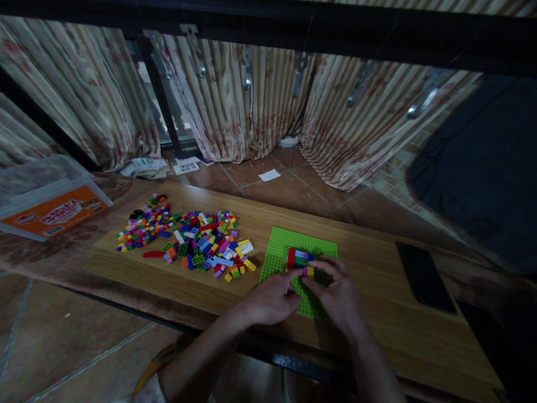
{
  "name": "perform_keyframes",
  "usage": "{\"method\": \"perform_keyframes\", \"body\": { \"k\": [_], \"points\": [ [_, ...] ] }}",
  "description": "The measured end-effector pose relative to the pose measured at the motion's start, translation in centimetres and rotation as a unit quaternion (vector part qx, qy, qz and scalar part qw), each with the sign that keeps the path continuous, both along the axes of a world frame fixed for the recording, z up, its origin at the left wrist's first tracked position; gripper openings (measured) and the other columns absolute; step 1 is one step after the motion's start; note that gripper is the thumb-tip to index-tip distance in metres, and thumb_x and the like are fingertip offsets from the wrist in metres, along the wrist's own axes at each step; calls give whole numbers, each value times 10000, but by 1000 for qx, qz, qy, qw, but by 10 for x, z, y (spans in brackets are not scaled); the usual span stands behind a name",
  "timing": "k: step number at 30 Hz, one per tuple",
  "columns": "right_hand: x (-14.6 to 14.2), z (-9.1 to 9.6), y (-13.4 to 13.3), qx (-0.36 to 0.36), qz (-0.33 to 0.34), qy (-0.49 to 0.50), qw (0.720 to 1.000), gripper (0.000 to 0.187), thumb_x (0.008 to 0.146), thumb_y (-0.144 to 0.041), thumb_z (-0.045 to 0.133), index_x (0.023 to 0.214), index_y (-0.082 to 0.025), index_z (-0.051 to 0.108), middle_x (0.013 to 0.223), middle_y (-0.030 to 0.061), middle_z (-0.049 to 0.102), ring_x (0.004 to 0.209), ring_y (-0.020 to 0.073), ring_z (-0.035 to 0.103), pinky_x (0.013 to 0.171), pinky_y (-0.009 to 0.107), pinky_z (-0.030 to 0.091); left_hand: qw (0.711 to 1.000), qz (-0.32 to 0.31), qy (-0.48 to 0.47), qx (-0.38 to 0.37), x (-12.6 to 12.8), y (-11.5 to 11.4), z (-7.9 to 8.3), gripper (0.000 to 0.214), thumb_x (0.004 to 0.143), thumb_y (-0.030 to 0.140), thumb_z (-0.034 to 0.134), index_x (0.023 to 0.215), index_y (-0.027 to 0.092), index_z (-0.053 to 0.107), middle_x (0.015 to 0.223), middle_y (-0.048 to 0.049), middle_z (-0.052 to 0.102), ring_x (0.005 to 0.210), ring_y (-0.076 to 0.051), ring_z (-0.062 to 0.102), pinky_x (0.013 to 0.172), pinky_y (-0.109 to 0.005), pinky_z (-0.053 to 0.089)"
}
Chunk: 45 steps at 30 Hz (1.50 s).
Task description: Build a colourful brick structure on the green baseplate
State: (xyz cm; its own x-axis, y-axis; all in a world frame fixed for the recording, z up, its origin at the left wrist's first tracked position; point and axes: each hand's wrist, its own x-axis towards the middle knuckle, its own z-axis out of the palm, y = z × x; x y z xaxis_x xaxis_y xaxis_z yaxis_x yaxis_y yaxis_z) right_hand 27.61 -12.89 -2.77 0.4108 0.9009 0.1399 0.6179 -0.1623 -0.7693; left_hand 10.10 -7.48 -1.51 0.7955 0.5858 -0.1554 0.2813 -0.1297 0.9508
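Observation:
A green studded baseplate [323, 242] lies on the wooden board, carrying a small cluster of toy building bricks in red [291, 258], blue and green. My left hand [272, 299] rests over the plate's near left part. Its index finger reaches out to the bricks beside a purple brick [305, 272], with the thumb apart and below. From the right, my right hand [338, 288] has thumb and index finger around a small yellow brick [310, 271] at the cluster's near right side. My fingers partly hide the cluster's near edge.
Loose bricks [205, 243] of several colours lie in a spread pile on the wooden board [373, 268], left of the plate. A black phone-like slab [423, 277] lies at right. Far left stands a clear plastic box [54, 193] with an orange label. Striped curtains [226, 101] hang behind.

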Motion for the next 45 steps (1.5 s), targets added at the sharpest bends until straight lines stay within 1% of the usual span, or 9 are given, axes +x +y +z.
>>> {"method": "perform_keyframes", "body": {
  "k": [3, 8, 14, 20, 27, 30, 33, 38, 45],
  "points": [
    [8, 3, -3, -12, -4, 15, 1000, 318, 690, -394, 702, 973, -249, 720, 1191, 81, 578, 1107, 265, 564, 949, 461, 430, 1000, -7, 12, -15, 0, 0, -1, 656, 823, 236, 502, 1463, 195, 367, 716, -6, 677, 591, -154, 588, 544, -244, 431],
    [16, 2, -7, -28, -10, 16, 999, 369, 675, -405, 713, 1001, -234, 701, 1172, 90, 602, 1021, 259, 603, 908, 464, 453, 1000, -3, 5, -8, 0, 0, -1, 628, 829, 238, 501, 1447, 204, 396, 708, -4, 671, 601, -154, 590, 571, -246, 431],
    [4, 3, -4, -5, 17, -21, 1000, 320, 695, -371, 684, 991, -250, 704, 1209, 80, 565, 1115, 252, 561, 958, 450, 436, 999, -13, 25, -17, 1, 2, 3, 688, 823, 232, 490, 1485, 163, 314, 748, -27, 688, 653, -175, 607, 608, -266, 454],
    [-8, 4, -2, 7, 33, -91, 995, 237, 765, -313, 615, 975, -235, 691, 1237, 90, 527, 1164, 260, 511, 1019, 455, 397, 999, -22, 24, -23, 0, 1, 9, 650, 829, 228, 481, 1462, 157, 353, 768, -29, 677, 675, -165, 600, 641, -264, 460],
    [-13, 4, 0, 9, 34, -136, 990, 215, 777, -261, 579, 962, -215, 679, 1230, 106, 529, 1166, 274, 497, 1012, 454, 401, 999, -25, 40, -24, 0, 1, 11, 696, 813, 207, 469, 1486, 142, 301, 763, -30, 681, 674, -168, 597, 631, -265, 450],
    [-13, 4, 1, 12, 30, -133, 991, 205, 775, -262, 577, 949, -216, 676, 1228, 104, 527, 1174, 270, 494, 1025, 459, 389, 999, -25, 41, -22, 0, 1, 11, 689, 816, 215, 472, 1481, 139, 310, 783, -38, 690, 688, -174, 606, 638, -269, 453],
    [-14, 3, 2, 15, 24, -127, 992, 215, 772, -259, 574, 957, -219, 676, 1231, 102, 525, 1171, 265, 501, 1017, 453, 402, 999, -23, 37, -23, 0, 1, 10, 662, 826, 226, 468, 1470, 146, 336, 786, -38, 690, 686, -172, 608, 634, -265, 453],
    [-15, 2, 2, 24, 7, -123, 992, 254, 765, -265, 576, 992, -210, 675, 1228, 109, 528, 1160, 267, 516, 1008, 447, 417, 999, -25, 38, -20, 0, 1, 8, 703, 828, 225, 475, 1498, 146, 275, 794, -40, 695, 691, -175, 613, 643, -272, 460],
    [-12, 4, 0, 10, 2, -69, 998, 295, 773, -346, 597, 1024, -210, 672, 1220, 112, 544, 1152, 265, 531, 989, 451, 429, 998, -26, 44, -25, 1, 1, 9, 691, 838, 234, 478, 1493, 131, 286, 804, -53, 706, 737, -182, 635, 686, -284, 473]
  ]
}}
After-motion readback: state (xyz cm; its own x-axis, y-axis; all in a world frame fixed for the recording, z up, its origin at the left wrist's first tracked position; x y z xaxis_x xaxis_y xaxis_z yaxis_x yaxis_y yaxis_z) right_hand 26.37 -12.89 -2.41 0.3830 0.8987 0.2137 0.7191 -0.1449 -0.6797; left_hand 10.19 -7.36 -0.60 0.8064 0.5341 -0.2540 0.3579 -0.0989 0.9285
